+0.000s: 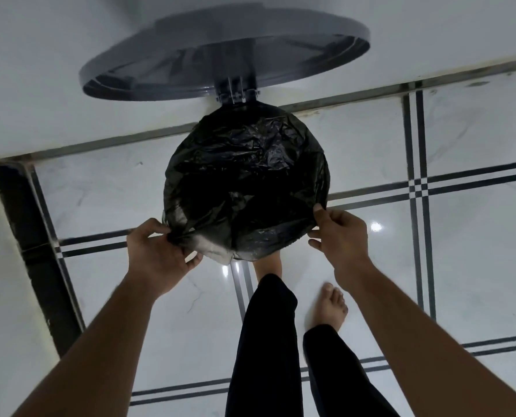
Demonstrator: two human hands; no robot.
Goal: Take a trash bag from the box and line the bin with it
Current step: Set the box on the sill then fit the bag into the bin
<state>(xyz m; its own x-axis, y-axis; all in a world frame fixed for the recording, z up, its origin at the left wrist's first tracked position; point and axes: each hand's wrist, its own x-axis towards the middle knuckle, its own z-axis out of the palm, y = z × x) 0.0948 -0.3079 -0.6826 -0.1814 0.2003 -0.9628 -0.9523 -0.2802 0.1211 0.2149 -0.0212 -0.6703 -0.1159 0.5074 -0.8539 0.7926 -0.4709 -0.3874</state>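
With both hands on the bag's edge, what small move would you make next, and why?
Probably pull the near edge of the black bag down over the bin's rim: the left hand and right hand pinch it there, where it looks bunched, and the lid stands open.

Open tiled floor (476,236) either side of the bag-draped bin (246,182); raised lid (223,52) behind, seemingly against the wall (55,70).

Both bare arms reach up from the frame's bottom corners; left hand (160,251) pinches with curled fingers at centre-left, right hand (339,236) likewise centre-right.
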